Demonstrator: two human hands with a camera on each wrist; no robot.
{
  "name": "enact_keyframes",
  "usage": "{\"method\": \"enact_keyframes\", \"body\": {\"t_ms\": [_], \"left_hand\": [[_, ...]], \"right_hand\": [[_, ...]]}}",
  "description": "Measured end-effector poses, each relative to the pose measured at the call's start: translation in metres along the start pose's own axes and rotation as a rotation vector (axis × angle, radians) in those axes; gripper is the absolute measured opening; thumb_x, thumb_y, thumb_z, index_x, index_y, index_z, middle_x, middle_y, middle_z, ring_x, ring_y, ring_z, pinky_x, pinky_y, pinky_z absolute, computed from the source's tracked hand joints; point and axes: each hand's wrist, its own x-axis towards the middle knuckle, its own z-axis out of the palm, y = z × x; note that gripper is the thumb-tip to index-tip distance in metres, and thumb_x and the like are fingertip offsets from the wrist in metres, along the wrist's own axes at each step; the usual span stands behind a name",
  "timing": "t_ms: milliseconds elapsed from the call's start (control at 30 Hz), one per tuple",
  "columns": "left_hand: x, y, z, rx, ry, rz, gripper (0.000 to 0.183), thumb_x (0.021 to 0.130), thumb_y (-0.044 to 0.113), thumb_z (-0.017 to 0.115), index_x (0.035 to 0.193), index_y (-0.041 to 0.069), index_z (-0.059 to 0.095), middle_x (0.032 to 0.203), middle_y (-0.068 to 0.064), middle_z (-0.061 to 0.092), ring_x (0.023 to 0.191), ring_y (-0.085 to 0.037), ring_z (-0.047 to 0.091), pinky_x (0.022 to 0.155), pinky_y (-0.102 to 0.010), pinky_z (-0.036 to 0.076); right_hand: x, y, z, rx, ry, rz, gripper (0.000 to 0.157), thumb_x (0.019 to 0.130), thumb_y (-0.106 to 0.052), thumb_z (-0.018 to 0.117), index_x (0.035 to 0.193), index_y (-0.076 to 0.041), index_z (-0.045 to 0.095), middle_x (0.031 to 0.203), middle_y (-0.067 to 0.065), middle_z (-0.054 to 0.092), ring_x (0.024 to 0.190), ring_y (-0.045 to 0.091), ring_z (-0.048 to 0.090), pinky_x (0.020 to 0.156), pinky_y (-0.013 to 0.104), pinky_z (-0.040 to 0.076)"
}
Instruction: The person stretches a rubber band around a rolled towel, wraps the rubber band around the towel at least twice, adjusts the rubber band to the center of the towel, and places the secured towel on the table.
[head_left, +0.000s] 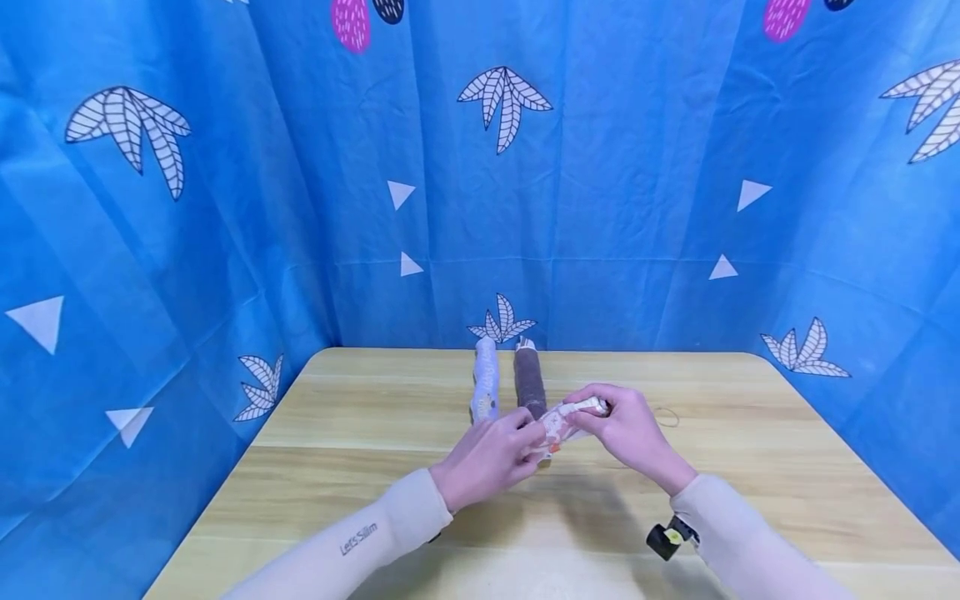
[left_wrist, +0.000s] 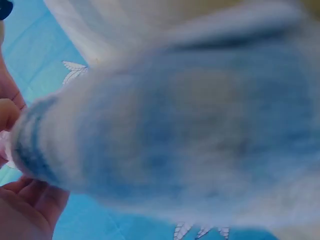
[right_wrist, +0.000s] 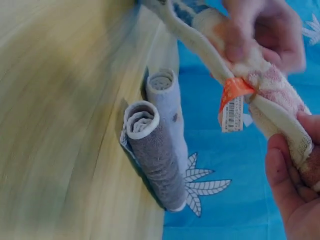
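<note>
Wooden table (head_left: pixel 337 433); left fingers (head_left: pixel 529 434), right fingers (head_left: pixel 596 391) grip towel (head_left: pixel 557 423); blurred end (left_wrist: pixel 190 130) seemingly striped.

Seen from the head, the scene is bright and evenly lit, apparently from above, with soft-edged shadows on the wooden desk (head_left: pixel 375 387) beneath the sleeved forearms (head_left: pixel 750 537) and pale glare on its near part. The blue curtain (head_left: pixel 630 167) is fairly crisp, darker in its folds, and looks stretched toward the frame's sides. In the left wrist view the striped towel (left_wrist: pixel 200 130) is a smeared, out-of-focus mass. The right wrist view is duller; the left grip (right_wrist: pixel 282 30) is blurred, the barcode tag (right_wrist: pixel 232 114) clearer.
</note>
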Motion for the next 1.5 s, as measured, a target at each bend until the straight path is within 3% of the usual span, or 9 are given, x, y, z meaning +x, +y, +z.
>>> {"method": "enact_keyframes", "body": {"t_ms": [333,500,700,833,967,1133,1200,1333,1500], "left_hand": [[-0.012,-0.011,0.001,0.087,0.069,0.109,0.013,0.094,0.026,0.070,0.090,0.021,0.059,0.099,0.007,0.064,0.069,-0.004,0.058,0.059,-0.015,0.047],[-0.014,-0.012,0.002,0.078,0.069,0.030,0.012,0.091,0.027,0.070,0.092,0.023,0.059,0.090,0.010,0.061,0.067,-0.002,0.054,0.055,-0.016,0.042],[-0.006,-0.005,0.013,-0.075,-0.039,-0.110,0.036,0.087,0.037,0.074,0.109,0.021,0.051,0.090,0.011,0.053,0.064,0.000,0.045,0.051,-0.013,0.035],[-0.006,-0.007,0.010,-0.243,-0.085,-0.270,0.037,0.084,0.023,0.075,0.111,0.026,0.050,0.091,0.010,0.056,0.063,-0.003,0.045,0.052,-0.019,0.036],[-0.010,-0.013,0.001,-0.572,-0.140,-0.418,0.035,0.089,0.016,0.073,0.111,0.030,0.050,0.101,0.006,0.059,0.075,-0.007,0.055,0.064,-0.022,0.046],[-0.010,-0.020,-0.004,-0.932,-0.185,-0.491,0.030,0.092,0.013,0.072,0.111,0.026,0.051,0.105,0.001,0.059,0.092,-0.013,0.060,0.079,-0.026,0.050],[-0.009,-0.022,-0.004,-0.969,-0.201,-0.478,0.031,0.092,0.012,0.072,0.111,0.024,0.050,0.096,0.001,0.058,0.087,-0.014,0.058,0.077,-0.026,0.048],[-0.007,-0.024,-0.003,-1.012,-0.232,-0.465,0.030,0.092,0.010,0.070,0.113,0.019,0.050,0.082,0.002,0.052,0.076,-0.013,0.052,0.070,-0.024,0.042],[-0.007,-0.019,-0.005,-1.023,-0.241,-0.439,0.030,0.094,0.014,0.069,0.115,0.019,0.048,0.092,0.001,0.060,0.081,-0.012,0.058,0.074,-0.024,0.046]], "right_hand": [[0.002,0.004,-0.006,0.055,-0.003,0.083,0.015,0.087,-0.012,0.077,0.101,-0.009,0.077,0.098,0.011,0.073,0.079,0.018,0.065,0.067,0.031,0.057],[0.001,0.000,-0.007,0.126,0.017,0.202,0.023,0.088,-0.015,0.077,0.108,-0.005,0.075,0.095,0.012,0.072,0.077,0.017,0.064,0.067,0.030,0.057],[-0.001,-0.008,-0.009,0.174,0.045,0.267,0.027,0.088,-0.017,0.075,0.111,-0.001,0.073,0.095,0.012,0.072,0.075,0.017,0.065,0.066,0.033,0.058],[-0.001,-0.007,-0.010,0.141,-0.034,0.192,0.032,0.091,-0.023,0.074,0.115,-0.004,0.072,0.096,0.013,0.071,0.076,0.018,0.064,0.065,0.030,0.056],[0.000,-0.001,-0.009,0.125,-0.121,0.053,0.035,0.093,-0.027,0.073,0.126,-0.016,0.068,0.113,0.008,0.067,0.079,0.018,0.063,0.068,0.028,0.055],[-0.002,0.001,-0.014,0.090,-0.183,-0.165,0.048,0.089,-0.021,0.077,0.134,-0.030,0.062,0.144,0.002,0.053,0.118,0.017,0.057,0.091,0.032,0.053],[-0.002,0.000,-0.016,0.043,-0.208,-0.226,0.053,0.085,-0.022,0.081,0.134,-0.031,0.062,0.148,0.000,0.049,0.128,0.018,0.051,0.096,0.036,0.050],[-0.002,-0.002,-0.017,-0.076,-0.247,-0.289,0.046,0.084,-0.029,0.082,0.127,-0.032,0.066,0.143,-0.006,0.054,0.121,0.017,0.055,0.093,0.038,0.052],[-0.004,0.000,-0.016,-0.110,-0.221,-0.293,0.025,0.092,-0.025,0.074,0.117,-0.027,0.072,0.120,-0.010,0.069,0.107,0.013,0.064,0.088,0.035,0.053]]}}
